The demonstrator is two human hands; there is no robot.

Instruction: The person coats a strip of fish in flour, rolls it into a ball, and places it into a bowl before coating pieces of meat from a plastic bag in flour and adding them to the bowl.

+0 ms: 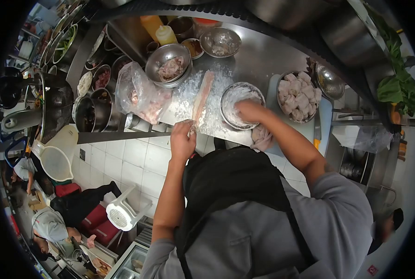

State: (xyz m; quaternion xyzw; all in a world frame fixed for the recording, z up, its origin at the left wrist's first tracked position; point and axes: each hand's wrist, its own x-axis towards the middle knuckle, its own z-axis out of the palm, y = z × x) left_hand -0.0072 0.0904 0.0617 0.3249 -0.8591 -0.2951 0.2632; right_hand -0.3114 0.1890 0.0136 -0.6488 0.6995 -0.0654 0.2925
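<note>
A long pale pink strip of meat point(203, 98) lies on the steel counter, which is dusted with white flour. My left hand point(183, 138) is at the strip's near end, its fingers bent together at the counter's edge; what they pinch is too small to make out. My right hand point(250, 111) reaches into a steel bowl of white flour point(235, 96), its fingertips hidden in the bowl. Right of it, a bowl of pale rounded pieces point(299, 96) rests on a white cutting board point(326, 116). A pinkish cloth-like item point(262, 138) lies beneath my right wrist.
A plastic bag of meat point(144, 95), a bowl with meat point(169, 67) and a yellow bottle point(166, 35) stand left and behind. A knife point(317, 132) lies on the board. A white stool point(122, 214) and other people point(52, 225) are lower left.
</note>
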